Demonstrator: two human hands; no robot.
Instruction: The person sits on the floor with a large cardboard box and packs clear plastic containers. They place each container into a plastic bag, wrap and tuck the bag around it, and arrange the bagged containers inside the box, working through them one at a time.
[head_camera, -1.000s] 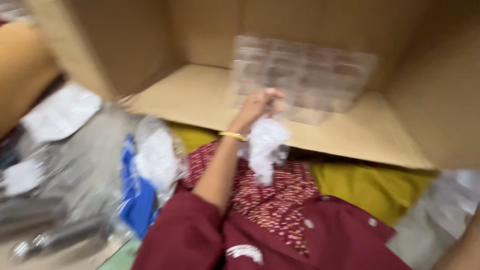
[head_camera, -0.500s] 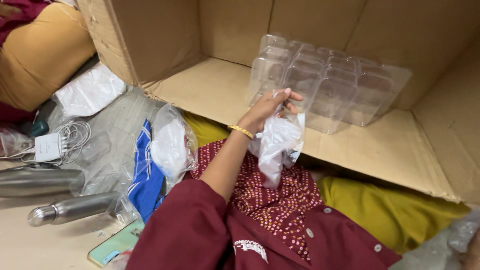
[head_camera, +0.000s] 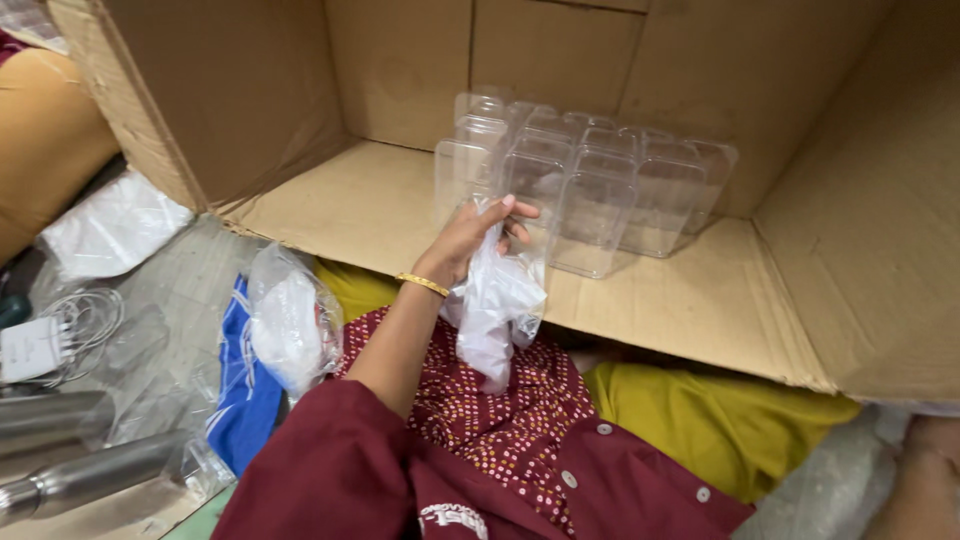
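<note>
Now our left hand (head_camera: 478, 235) is further forward than it was a moment ago: half a second back it hung short of the clear plastic cases (head_camera: 585, 190), and by this frame its fingertips have come up against the nearest of them, at the front left of the cluster. Meanwhile the camera has steadied and drawn closer, so the blur of a second ago is gone and we see the cases plainly, standing together on the floor of the big cardboard box (head_camera: 380, 205) that lies open on its side.

Our grip is closed on a crumpled clear plastic bag (head_camera: 495, 310). We pinch its top between thumb and fingers, and the rest of it hangs down below the grip, over our dotted maroon clothing (head_camera: 500, 420). As we judge it, the advance means the hand has reached the cases, whether to take one or to bring the bag to it we cannot say.

From the grip, the cases stand just ahead and spread away to the right, the nearest touching or all but touching our fingers. A second filled clear bag (head_camera: 290, 320) lies well back and to the left of the grip, outside the box. Our right hand is not in view; only a blurred patch shows at the lower right corner.
</note>
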